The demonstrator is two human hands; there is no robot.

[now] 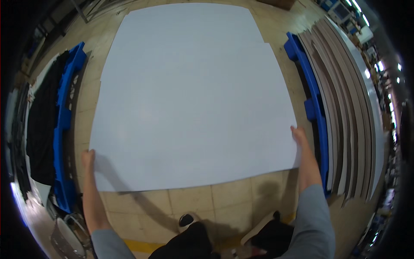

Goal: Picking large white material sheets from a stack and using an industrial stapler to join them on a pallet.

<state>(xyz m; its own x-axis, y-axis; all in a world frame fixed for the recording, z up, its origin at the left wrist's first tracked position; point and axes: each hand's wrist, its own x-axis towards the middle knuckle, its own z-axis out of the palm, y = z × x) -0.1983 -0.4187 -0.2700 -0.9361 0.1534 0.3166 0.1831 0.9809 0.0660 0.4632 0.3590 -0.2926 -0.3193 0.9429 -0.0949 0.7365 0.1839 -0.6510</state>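
we pinch the large white sheet (189, 108) over the tiled floor (189, 199), left hand (88, 159) and right hand (298, 134) each closed on a side edge, and our uneven grip, right farther forward, could twist it.

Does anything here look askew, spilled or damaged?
The white sheet in the left hand and right hand looks askew: its outline steps at the upper right and left edge, apparently because it lies out of line with a second sheet beneath. I see no spill or clear damage.
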